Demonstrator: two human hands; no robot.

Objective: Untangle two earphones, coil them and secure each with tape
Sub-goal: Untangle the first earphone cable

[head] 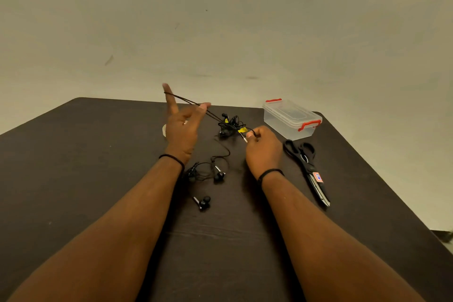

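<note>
The left hand [182, 125] was raised above the dark wood-grain desk [73, 167], its fingers [169, 95] spread apart, with a thin black cord [191, 102] looped across the forefinger and another fingertip rather than pinched. From there the cord ran taut, down and to the right, into a matted black tangle [229, 125] of wire and earbuds lying on the desk between the two hands. Nearer the body lay a looser clump of cable [206, 170] and a glossy black earbud [203, 202]. The right hand [263, 149] sat just right of the tangle, clearly the nearer one, its fingers closed on a yellow-tagged plug end [243, 133]. So the free length pointed up-left, away from the knot. Further right stood a clear plastic box [289, 117] with red clips, then black-handled scissors [306, 169] lying lengthwise. A pale object showed behind the left hand, possibly tape; I cannot tell.
</note>
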